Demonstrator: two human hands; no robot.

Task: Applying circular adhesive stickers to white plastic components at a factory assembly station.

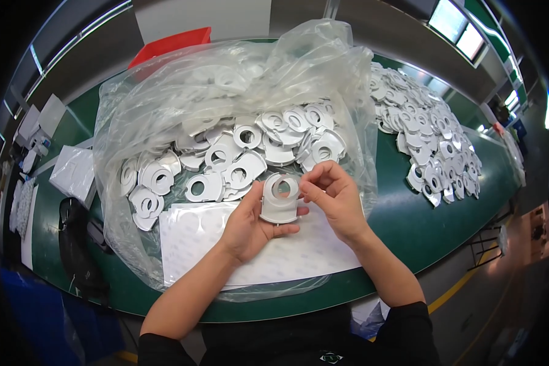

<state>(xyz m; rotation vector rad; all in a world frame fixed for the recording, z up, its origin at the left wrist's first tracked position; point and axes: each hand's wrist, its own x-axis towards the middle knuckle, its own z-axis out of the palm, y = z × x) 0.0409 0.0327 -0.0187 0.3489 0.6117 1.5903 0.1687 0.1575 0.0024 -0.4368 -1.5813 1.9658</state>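
Observation:
My left hand (248, 230) holds a white plastic part (279, 212) with a round hole near its top and a curved lower edge. The fingers are wrapped around its sides, above a stack of white sheets (259, 268) on the table. At the part's upper right, my right hand (338, 204) has thumb and forefinger pinched together; whatever is between them, if anything, is too small to make out. Just beyond both hands, many similar white parts (238, 168) lie heaped in the mouth of a large clear plastic bag (165, 91).
A second heap of white parts (436, 143) spreads over the green table (390, 226) on the right. Behind the bag stands a red bin (171, 46). On the left are a wrapped white package (73, 171) and a black object (78, 250).

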